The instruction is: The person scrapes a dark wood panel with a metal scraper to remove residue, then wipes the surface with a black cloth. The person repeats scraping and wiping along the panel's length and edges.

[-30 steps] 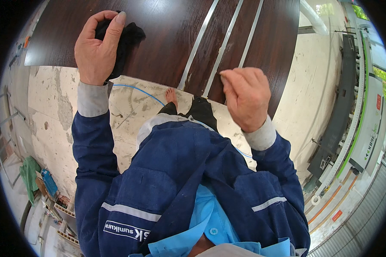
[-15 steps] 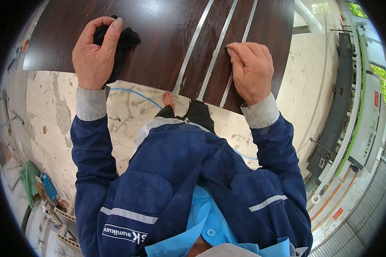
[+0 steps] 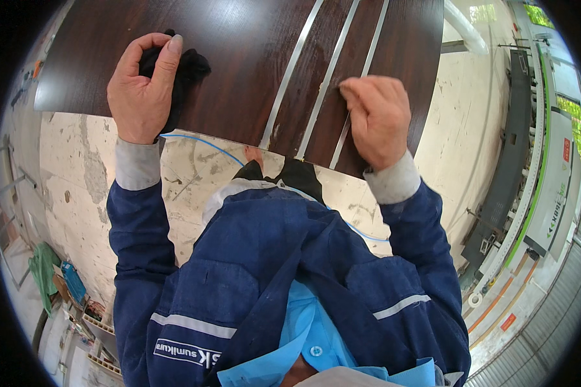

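Note:
A dark brown wood-grain panel with several lengthwise light metal strips spreads in front of me. My left hand is closed on a crumpled black cloth over the panel's left part. Part of the cloth hangs down behind my fingers. My right hand is above the right part, by the rightmost strip, its thumb and fingers pinched together. Whatever lies in that pinch is too small or hidden to name. Pale, crumbly residue shows along the middle strip near the near edge.
A blue hose runs over the stained pale floor under the panel's near edge. To the right stands a long machine with a grey and white body. Green sheeting and a blue object are at lower left.
Both hands have shifted slightly toward me, the left still with the black cloth. My right hand remains pinched, and its fingertips have moved nearer. The panel's near edge appears slightly lower in view.

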Motion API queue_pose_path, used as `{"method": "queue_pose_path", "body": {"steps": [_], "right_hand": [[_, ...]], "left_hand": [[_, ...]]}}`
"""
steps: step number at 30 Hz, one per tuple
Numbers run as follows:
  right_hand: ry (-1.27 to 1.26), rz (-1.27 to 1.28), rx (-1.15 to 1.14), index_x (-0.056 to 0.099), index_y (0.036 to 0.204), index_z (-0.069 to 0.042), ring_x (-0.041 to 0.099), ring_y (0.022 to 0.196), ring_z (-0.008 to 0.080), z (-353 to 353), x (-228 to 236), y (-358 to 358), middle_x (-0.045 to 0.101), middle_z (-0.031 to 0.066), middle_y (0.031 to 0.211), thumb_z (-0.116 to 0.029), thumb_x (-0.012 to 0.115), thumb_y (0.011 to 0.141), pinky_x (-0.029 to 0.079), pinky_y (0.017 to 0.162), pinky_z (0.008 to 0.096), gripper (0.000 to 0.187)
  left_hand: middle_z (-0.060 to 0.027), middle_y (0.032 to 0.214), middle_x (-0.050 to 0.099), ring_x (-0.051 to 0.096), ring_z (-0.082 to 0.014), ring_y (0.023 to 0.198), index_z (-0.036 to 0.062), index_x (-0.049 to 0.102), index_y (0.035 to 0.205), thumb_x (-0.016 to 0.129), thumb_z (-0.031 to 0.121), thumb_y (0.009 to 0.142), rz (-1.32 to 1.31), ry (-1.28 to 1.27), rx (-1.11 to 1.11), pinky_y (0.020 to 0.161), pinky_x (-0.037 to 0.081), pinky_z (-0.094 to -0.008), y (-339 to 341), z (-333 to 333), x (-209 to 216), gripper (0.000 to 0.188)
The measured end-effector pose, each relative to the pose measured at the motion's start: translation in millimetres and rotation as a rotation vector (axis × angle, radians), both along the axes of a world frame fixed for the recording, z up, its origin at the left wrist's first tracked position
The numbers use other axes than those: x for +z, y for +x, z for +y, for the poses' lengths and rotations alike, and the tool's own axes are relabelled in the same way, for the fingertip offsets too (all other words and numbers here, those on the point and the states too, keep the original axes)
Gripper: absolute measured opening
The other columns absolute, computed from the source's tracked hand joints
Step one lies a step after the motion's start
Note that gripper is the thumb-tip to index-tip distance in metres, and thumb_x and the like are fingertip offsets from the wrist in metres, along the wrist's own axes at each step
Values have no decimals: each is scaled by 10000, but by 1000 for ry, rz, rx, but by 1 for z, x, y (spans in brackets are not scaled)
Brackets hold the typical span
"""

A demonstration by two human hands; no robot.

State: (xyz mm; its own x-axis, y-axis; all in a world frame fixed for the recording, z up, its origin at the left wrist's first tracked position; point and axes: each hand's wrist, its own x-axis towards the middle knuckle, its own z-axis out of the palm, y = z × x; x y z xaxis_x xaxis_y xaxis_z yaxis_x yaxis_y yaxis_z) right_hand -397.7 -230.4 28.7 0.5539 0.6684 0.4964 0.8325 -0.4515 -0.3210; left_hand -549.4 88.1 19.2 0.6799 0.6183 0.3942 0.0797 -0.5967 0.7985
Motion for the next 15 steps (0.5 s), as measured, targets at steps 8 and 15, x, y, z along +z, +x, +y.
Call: {"method": "queue_pose_path", "body": {"steps": [8, 15], "right_hand": [[-6, 14, 11, 807, 1014, -126, 663, 958, 291, -2, 2, -3, 748, 61, 974, -137, 744, 943, 487, 834, 427, 95], [11, -49, -66, 812, 1028, -126, 664, 967, 292, 17, -6, 43, 757, 64, 988, -173, 736, 964, 501, 847, 430, 110]], "left_hand": [[-20, 1000, 776, 683, -102, 926, 51, 771, 1088, 805, 348, 1005, 1, 25, -15, 840, 538, -258, 0, 0, 0, 311], [-28, 1007, 772, 690, -116, 932, 46, 769, 1087, 803, 346, 1008, 43, 19, 13, 857, 549, -268, 0, 1, 1, 313]]}}
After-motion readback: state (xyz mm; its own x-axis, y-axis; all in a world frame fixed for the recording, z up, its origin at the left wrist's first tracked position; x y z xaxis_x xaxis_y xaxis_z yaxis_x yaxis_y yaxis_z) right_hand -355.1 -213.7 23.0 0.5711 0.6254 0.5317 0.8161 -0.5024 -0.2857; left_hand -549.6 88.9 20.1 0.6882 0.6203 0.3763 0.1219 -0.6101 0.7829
